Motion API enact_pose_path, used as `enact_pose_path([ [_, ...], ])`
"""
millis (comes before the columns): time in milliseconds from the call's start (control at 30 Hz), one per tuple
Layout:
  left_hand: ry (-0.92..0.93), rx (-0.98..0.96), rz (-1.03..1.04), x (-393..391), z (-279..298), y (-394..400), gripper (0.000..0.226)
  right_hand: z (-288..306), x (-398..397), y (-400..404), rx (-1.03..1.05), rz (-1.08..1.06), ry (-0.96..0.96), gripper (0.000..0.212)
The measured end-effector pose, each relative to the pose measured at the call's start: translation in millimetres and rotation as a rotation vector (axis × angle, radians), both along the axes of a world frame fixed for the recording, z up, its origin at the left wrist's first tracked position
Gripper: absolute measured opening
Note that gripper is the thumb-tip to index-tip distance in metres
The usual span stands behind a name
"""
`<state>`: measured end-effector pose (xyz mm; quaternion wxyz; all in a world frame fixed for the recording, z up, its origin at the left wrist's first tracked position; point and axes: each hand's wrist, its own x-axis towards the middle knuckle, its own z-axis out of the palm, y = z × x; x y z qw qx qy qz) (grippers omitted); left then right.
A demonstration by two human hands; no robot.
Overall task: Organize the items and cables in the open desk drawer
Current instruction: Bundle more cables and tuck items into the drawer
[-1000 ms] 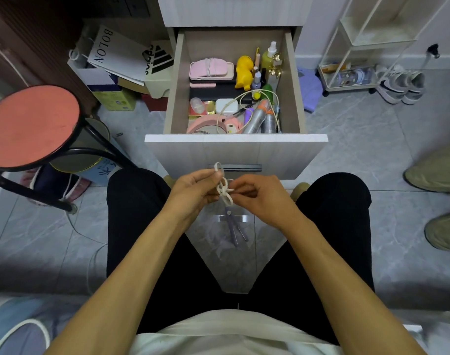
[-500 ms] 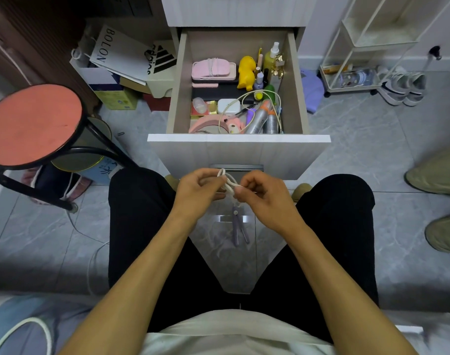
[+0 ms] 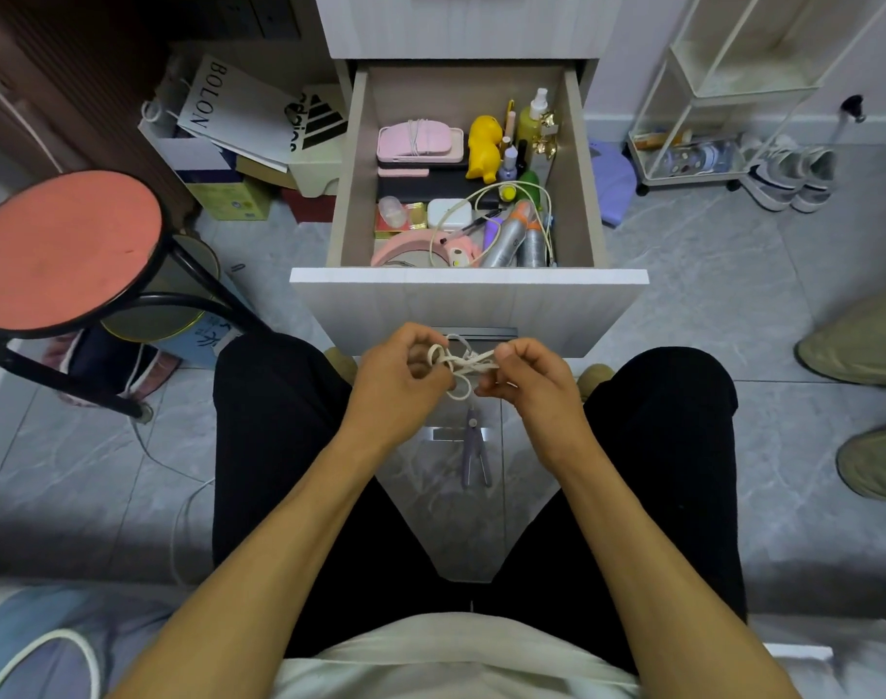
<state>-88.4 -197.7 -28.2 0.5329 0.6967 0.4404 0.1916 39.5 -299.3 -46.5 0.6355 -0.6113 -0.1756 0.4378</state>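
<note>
White cord held in two hands, in front of the open drawer.
The left hand and the right hand each pinch the looped cord, above the purple scissors on the floor.

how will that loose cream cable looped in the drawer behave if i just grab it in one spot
The thin cream cable will probably be floppy: it sags in a loose loop over other items. It likely snags, since it lies draped across the silver spray cans with orange tops and past the white rounded case. It seems light, so lifting one spot may drag the rest of the loop along.
</note>
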Motion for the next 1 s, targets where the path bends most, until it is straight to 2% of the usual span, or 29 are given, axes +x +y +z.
enact_pose_path([
  [100, -0.088, -0.155, 0.12, -2, 1, 4, 0.02, 1, 3, 1, -0.026, 0.06, 0.008, 0.02],
  [167, -0.096, -0.201, 0.196, -3, -2, 4, 0.015, 3, 3, 4, -0.093, 0.131, -0.089, 0.02],
  [267, -0.069, -0.196, 0.204, -6, -8, 2, 0.015, 1, 2, 9, -0.262, 0.286, -0.542, 0.031],
  [333, -0.021, -0.144, 0.147, -7, -8, 1, 0.015, -2, 2, 13, -0.301, 0.367, -0.828, 0.036],
  [433, 0.03, -0.081, 0.073, -3, -2, 6, 0.013, -4, 3, 19, -0.244, 0.439, -1.061, 0.028],
  [500, 0.039, -0.097, 0.093, -1, 1, 12, 0.014, -2, 3, 19, -0.119, 0.422, -1.05, 0.024],
  [633, -0.047, -0.33, 0.307, -7, 2, 27, 0.015, 12, 9, 9, 0.168, 0.184, -0.556, 0.012],
  [700, -0.055, -0.344, 0.302, -7, 2, 30, 0.015, 17, 7, 7, 0.108, 0.198, -0.431, 0.018],
  [833, -0.077, -0.33, 0.236, 0, 0, 21, 0.013, 19, 4, 13, -0.209, 0.248, -0.597, 0.048],
  [933, -0.084, -0.296, 0.186, 1, -6, 20, 0.016, 13, 9, 21, -0.25, 0.319, -0.863, 0.047],
  [1000, -0.067, -0.265, 0.142, 1, -9, 19, 0.017, 13, 8, 23, -0.217, 0.364, -0.89, 0.043],
])
